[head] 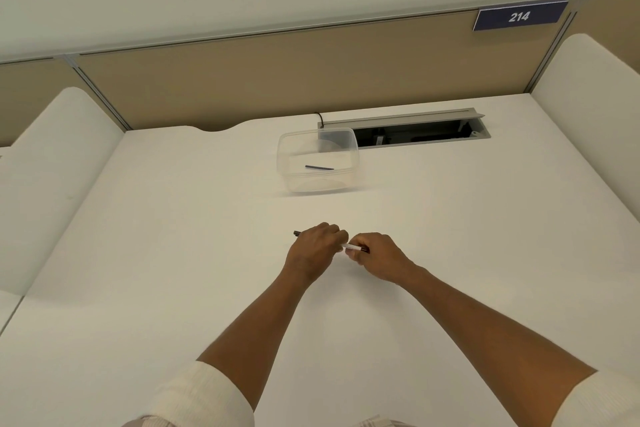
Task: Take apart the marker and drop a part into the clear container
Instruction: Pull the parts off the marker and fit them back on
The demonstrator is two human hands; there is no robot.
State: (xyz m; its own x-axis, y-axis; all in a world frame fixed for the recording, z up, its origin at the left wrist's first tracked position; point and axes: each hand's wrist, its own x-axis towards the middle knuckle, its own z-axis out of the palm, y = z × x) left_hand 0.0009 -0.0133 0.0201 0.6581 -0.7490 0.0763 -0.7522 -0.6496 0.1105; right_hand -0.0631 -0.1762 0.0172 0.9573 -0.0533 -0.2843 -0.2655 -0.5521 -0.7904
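Observation:
A thin marker with a white barrel and dark ends is held level just above the white desk, between both hands. My left hand is closed around its left part, and a dark tip pokes out past the knuckles. My right hand pinches the right end with its fingertips. The clear container stands on the desk farther back, open at the top, with one thin dark stick-like part lying on its bottom.
Behind the container is an open cable tray set into the desk, with a black cable at its left end. White side panels and a tan partition enclose the desk. A blue sign reads 214.

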